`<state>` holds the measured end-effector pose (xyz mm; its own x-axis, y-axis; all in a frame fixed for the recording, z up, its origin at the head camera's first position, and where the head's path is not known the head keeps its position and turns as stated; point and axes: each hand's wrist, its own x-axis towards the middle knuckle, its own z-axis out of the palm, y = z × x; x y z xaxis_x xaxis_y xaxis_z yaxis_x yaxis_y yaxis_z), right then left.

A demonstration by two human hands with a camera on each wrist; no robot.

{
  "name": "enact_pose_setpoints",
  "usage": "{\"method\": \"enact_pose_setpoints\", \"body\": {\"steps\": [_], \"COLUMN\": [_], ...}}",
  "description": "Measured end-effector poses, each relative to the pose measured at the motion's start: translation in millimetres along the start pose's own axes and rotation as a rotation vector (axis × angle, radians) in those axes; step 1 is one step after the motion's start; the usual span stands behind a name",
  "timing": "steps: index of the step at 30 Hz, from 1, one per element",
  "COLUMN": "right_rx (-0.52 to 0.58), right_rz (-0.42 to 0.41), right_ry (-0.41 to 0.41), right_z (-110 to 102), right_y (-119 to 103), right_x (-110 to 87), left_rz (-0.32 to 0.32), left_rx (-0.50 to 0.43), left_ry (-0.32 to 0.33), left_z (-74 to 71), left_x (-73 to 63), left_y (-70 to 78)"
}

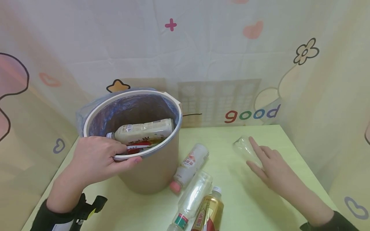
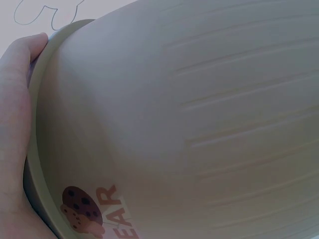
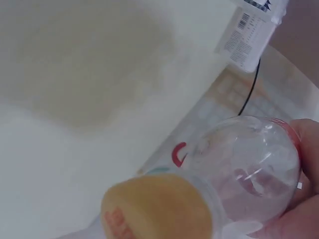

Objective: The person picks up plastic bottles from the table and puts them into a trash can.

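My left hand [image 1: 93, 158] grips the near left rim of a trash bin [image 1: 153, 176], its thumb outside and its fingers over the edge. In the left wrist view, that hand [image 2: 15, 124] lies along the rim beside the bin's ribbed wall [image 2: 139, 109]. A blue liner [image 1: 115, 110] covers the bin's inside, where a labelled bottle [image 1: 147, 131] lies on its side above a red-labelled item [image 1: 140, 147]. On the right, my right hand [image 1: 271, 166] holds a clear plastic bottle [image 1: 245, 149] between thumb and fingers. The right wrist view shows this bottle's orange-yellow cap [image 3: 157, 206].
Right of the bin, a white bottle with a pink cap [image 1: 190, 165], an empty clear bottle [image 1: 195, 192] and a golden bottle with a white cap [image 1: 209, 210] lie on the pale green table [image 1: 240, 202]. A printed curtain [image 1: 202, 64] hangs behind.
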<state>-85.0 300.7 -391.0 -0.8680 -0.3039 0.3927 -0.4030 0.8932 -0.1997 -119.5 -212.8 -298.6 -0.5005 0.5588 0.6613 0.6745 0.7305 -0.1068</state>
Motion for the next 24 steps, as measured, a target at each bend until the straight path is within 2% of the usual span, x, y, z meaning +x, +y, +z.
{"method": "enact_pose_setpoints", "body": {"steps": [10,17,20,24], "right_rx": [0.03,-0.013,-0.018,0.002], "right_rz": [0.044,-0.072,-0.094,-0.082], "right_ry": [-0.062,0.051,0.086,0.124], "right_z": [-35,-42,-46,-56], "right_y": [-9,-11,-15,-22], "right_x": [49.3,73.9,86.5,106.1], "left_rz": [0.004,-0.002,-0.004,-0.007], "left_rx": [-0.013,-0.017,-0.014,-0.012], "left_ry": [-0.004,-0.02,-0.019,-0.019], "left_z": [1.2,0.6,-0.1,-0.7], "left_x": [0.4,1.1,1.6,1.3], "left_y": [-0.9,0.4,0.9,0.5]}}
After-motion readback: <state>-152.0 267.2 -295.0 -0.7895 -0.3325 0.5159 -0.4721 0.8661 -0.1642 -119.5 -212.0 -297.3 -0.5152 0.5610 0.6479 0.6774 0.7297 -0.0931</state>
